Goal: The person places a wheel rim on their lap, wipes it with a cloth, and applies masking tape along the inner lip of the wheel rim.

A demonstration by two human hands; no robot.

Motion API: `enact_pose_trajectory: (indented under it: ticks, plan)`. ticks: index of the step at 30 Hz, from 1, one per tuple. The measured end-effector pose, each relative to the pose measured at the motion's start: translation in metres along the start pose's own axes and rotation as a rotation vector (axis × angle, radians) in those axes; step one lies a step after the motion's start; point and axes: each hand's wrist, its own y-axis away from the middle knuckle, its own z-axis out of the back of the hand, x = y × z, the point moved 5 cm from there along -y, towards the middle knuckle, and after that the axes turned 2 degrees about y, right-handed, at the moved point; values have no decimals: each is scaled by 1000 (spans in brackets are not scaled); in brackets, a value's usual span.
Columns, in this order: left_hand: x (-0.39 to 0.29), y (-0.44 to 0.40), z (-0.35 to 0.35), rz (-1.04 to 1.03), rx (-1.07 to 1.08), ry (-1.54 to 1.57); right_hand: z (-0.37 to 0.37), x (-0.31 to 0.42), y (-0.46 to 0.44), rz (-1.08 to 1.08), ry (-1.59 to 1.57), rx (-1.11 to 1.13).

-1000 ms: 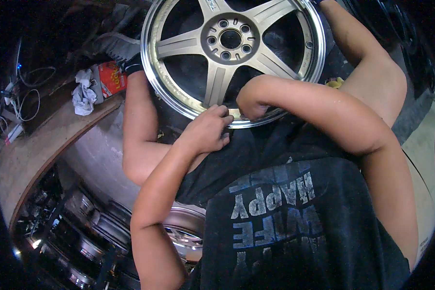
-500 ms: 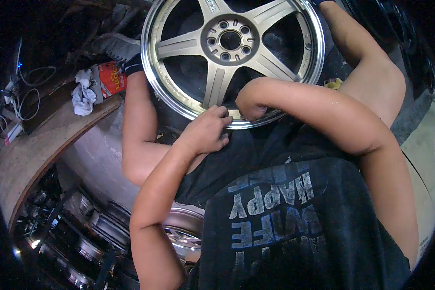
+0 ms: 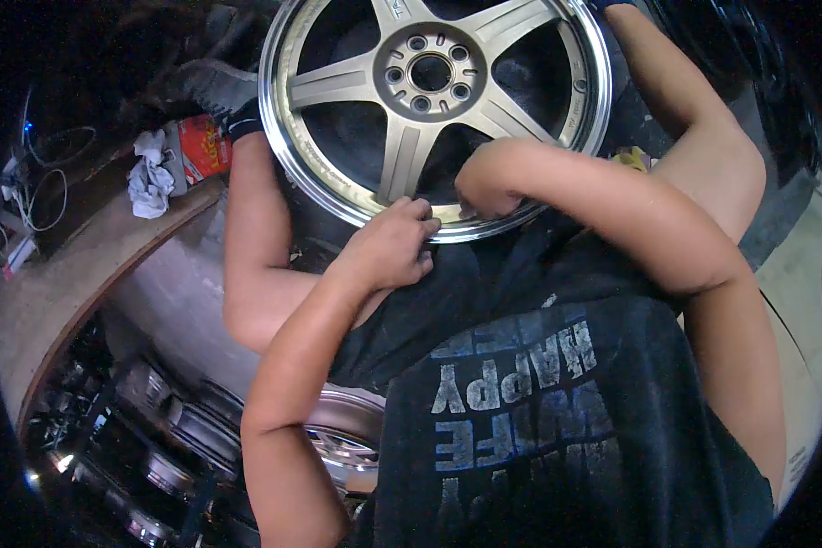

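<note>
A bronze five-spoke alloy wheel rim with a polished silver lip lies face up between my legs. My left hand grips the near edge of the lip, fingers curled over it beside a spoke's foot. Just to its right, my right hand is closed and bent down against the inner side of the lip. Its fingertips are turned away from view, so anything pinched in them is hidden.
On the left, a crumpled white paper and a red-labelled container sit by a curved wooden board, with white cables behind. Another rim is below my left arm; several more stand on a dark rack.
My right hand has slid a little to the right along the inside of the lip. My left hand keeps its grip. The rim appears slightly further left and up in view.
</note>
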Motion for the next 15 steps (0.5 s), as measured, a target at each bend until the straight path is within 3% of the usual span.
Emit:
enact_pose_trajectory:
  ticks: [7,15]
  plan:
    - [-3,-2,-4,-19,22,12,-9,5,-8,-20,71,37]
    - [-15,-12,-15,-40,21,38,-13,-5,10,152,-59,-40]
